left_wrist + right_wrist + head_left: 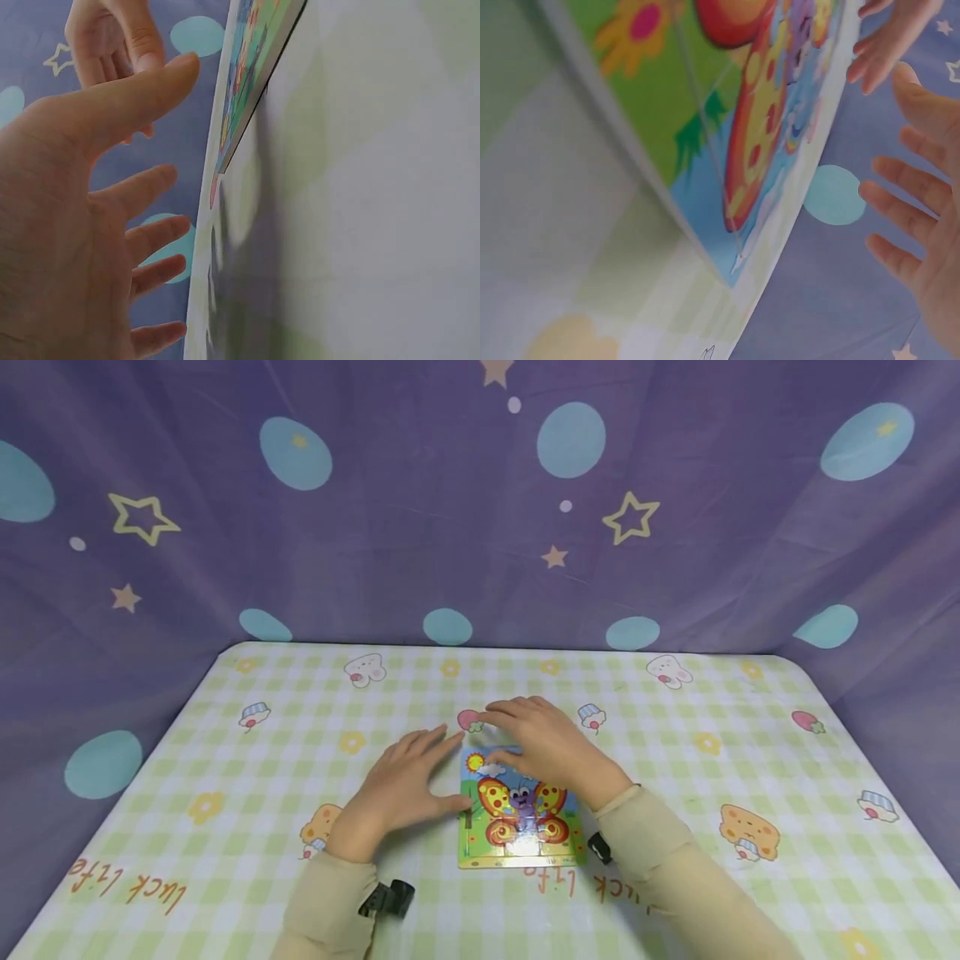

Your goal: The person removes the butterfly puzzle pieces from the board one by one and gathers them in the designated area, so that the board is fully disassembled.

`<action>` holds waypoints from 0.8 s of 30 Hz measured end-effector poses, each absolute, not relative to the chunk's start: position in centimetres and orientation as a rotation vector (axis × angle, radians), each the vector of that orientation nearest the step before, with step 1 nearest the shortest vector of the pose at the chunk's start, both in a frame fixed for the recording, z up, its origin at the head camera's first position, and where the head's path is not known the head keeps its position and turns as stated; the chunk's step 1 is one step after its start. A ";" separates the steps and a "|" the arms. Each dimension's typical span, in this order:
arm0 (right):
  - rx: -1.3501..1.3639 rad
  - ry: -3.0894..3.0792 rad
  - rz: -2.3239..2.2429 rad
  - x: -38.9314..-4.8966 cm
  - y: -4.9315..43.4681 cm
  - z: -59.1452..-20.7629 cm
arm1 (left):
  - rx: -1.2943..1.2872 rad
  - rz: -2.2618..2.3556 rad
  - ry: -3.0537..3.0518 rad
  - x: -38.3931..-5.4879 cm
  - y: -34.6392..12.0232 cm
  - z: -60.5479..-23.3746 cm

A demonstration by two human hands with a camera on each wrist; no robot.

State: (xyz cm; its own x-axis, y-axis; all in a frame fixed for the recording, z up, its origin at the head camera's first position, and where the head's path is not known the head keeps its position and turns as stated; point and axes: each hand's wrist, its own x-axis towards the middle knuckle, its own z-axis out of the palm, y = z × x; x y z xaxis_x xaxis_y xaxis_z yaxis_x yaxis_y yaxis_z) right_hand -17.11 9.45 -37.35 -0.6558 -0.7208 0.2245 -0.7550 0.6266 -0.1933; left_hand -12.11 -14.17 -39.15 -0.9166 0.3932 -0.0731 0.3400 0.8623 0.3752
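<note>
A square butterfly jigsaw puzzle (522,835) lies flat on the table, its pieces joined into a picture with a sun, clouds and grass. To its left is my left hand (405,785), fingers spread and thumb reaching toward the puzzle's left edge. My right hand (551,739) hovers over the top right part of the puzzle, hiding some of it. In the left wrist view the left fingers (154,241) are extended and hold nothing. The right wrist view shows the right hand (937,195) with spread fingers, apart from the puzzle's surface (649,97).
A green-and-white checked cloth (285,793) with printed cakes, flowers and rabbits covers the table. Behind it hangs a purple curtain (450,552) with stars and blue ovals. A black strap device (390,899) sits at the left wrist, and another (599,847) at the right.
</note>
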 end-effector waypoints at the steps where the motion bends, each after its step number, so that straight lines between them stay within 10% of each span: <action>1: 1.251 -2.726 0.409 -17.2 9.4 -37.4 | 0.569 0.553 2.883 -12.2 -14.2 -39.2; 24: 1.244 -2.941 0.625 -17.3 7.9 -39.1 | 0.499 0.556 2.864 -12.3 -13.3 -39.8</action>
State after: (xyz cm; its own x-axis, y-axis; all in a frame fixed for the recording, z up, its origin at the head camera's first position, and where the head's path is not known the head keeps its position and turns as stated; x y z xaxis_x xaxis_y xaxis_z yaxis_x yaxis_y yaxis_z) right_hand -17.34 7.93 -39.08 -0.7024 -0.7103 0.0456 -0.6675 0.6351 -0.3888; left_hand -12.27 -13.32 -39.83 -0.9272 0.3575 -0.1119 0.2896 0.8735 0.3913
